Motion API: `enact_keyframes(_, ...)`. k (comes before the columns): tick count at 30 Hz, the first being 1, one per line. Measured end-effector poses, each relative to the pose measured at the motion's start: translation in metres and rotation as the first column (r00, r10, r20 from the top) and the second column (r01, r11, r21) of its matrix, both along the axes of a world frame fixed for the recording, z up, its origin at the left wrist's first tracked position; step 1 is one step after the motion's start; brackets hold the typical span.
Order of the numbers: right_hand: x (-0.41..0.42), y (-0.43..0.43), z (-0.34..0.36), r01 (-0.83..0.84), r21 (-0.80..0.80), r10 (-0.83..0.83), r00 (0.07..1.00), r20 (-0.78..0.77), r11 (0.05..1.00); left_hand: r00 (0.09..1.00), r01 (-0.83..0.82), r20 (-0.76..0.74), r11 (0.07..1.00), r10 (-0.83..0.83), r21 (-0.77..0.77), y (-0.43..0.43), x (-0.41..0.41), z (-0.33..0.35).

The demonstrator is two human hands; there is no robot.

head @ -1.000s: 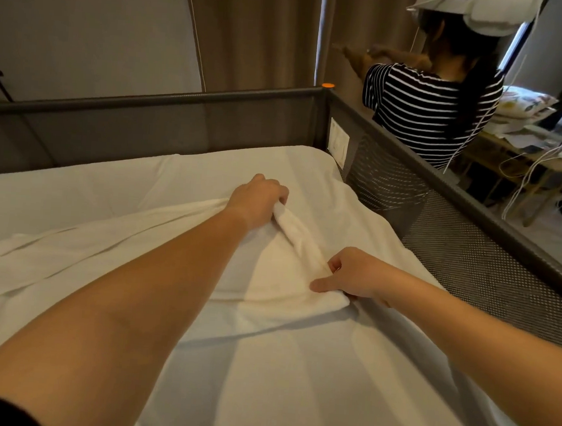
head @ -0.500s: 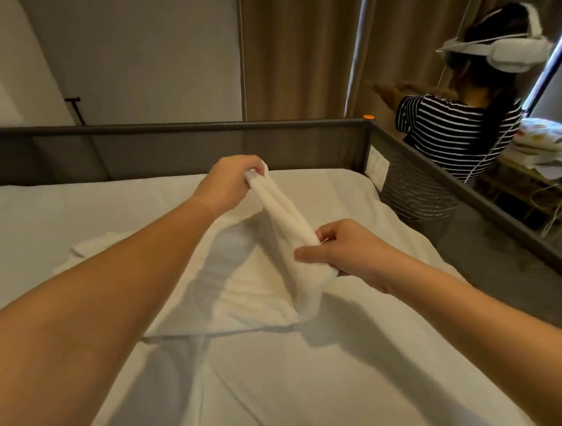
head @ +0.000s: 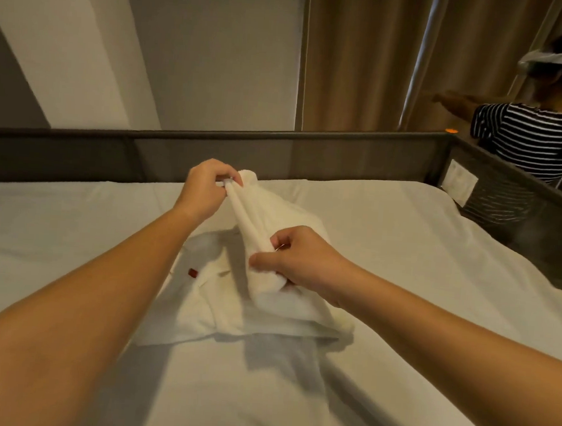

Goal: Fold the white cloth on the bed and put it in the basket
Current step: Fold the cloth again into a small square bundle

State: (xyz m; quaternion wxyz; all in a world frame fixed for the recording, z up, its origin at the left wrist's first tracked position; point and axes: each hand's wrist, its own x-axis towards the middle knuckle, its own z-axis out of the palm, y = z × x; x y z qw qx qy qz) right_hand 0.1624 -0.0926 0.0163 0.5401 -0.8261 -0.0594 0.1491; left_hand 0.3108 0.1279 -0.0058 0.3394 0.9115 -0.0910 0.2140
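Fingers of the left hand (head: 208,187) are pinched on the far corner of the white cloth (head: 268,278), raised above the bed (head: 403,254); those of the right hand (head: 299,260) are clamped on the nearer part of the same gathered edge. The rest of the cloth lies rumpled on the sheet under both hands, a small red tag (head: 193,272) showing at its left. To fold well, the person probably needs to draw the held edge taut between the hands, keep both pinches firm, and lay it evenly over the lower layer so the corners meet. No basket is in view.
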Motion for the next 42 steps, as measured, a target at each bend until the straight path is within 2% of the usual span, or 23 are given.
enact_keyframes(10,0.005,0.107,-0.035,-0.106,-0.055,0.103,0.994,-0.046,0.993,0.991,-0.114,-0.087,0.986,0.104,-0.118,0.100,-0.002,-0.055)
enact_keyframes(21,0.010,0.147,-0.068,-0.124,-0.111,0.116,0.991,-0.069,0.986,0.973,-0.153,-0.209,0.958,0.102,-0.244,0.127,-0.009,-0.106)
enact_keyframes(25,0.009,0.154,-0.082,-0.164,-0.098,0.151,0.980,-0.128,0.981,0.959,-0.164,-0.270,0.949,0.090,-0.268,0.130,-0.018,-0.121)
enact_keyframes(29,0.008,0.157,-0.094,-0.313,-0.259,0.301,0.950,-0.087,0.914,0.932,-0.177,-0.356,0.942,0.068,-0.286,0.130,-0.024,-0.128)
enact_keyframes(33,0.009,0.153,-0.098,-0.376,-0.329,0.390,0.921,-0.024,0.866,0.917,-0.167,-0.398,0.915,0.008,-0.367,0.125,-0.033,-0.128)
enact_keyframes(35,0.008,0.150,-0.100,-0.372,-0.288,0.381,0.924,-0.026,0.882,0.895,-0.178,-0.445,0.909,-0.009,-0.378,0.125,-0.034,-0.124)
enact_keyframes(38,0.008,0.139,-0.095,-0.346,-0.120,0.344,0.938,-0.041,0.931,0.845,-0.196,-0.533,0.907,-0.036,-0.372,0.123,-0.032,-0.112)
enact_keyframes(42,0.023,0.106,-0.071,-0.156,-0.090,0.169,0.974,0.149,0.984,0.805,-0.238,-0.591,0.944,0.061,-0.227,0.114,-0.031,-0.089)
